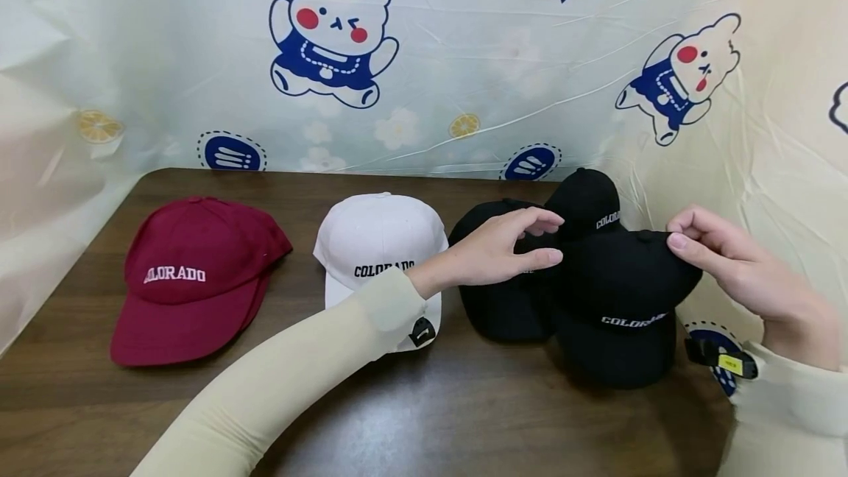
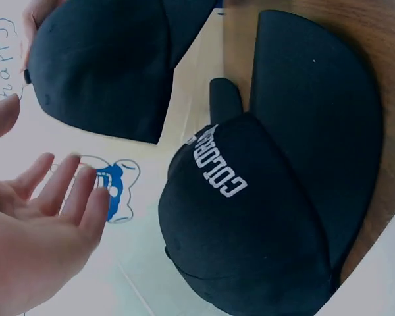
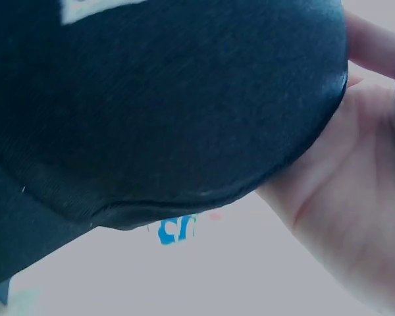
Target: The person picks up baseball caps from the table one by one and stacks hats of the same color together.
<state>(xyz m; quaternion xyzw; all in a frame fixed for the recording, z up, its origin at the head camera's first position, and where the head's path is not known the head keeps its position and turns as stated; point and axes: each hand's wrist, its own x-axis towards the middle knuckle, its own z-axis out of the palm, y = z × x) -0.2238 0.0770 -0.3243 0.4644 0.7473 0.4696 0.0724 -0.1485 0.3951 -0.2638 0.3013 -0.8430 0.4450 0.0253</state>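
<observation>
My right hand (image 1: 755,271) pinches the side of a black baseball cap (image 1: 616,278) with white COLORADO lettering, at the right of the table. In the right wrist view this cap (image 3: 184,112) fills much of the frame beside the palm (image 3: 355,171). My left hand (image 1: 503,249) hovers with fingers extended over a second black cap (image 1: 490,308), holding nothing. The left wrist view shows the fingers of that hand (image 2: 39,230) apart from the lettered black cap (image 2: 250,197) and from the held cap (image 2: 105,66). A third black cap (image 1: 583,201) stands behind, partly hidden.
A white COLORADO cap (image 1: 377,234) sits mid-table, partly behind my left forearm. Farther left are maroon caps (image 1: 192,256), one apparently nested in another. A printed cloth (image 1: 450,57) hangs behind the brown wooden table (image 1: 424,418) and along its right side.
</observation>
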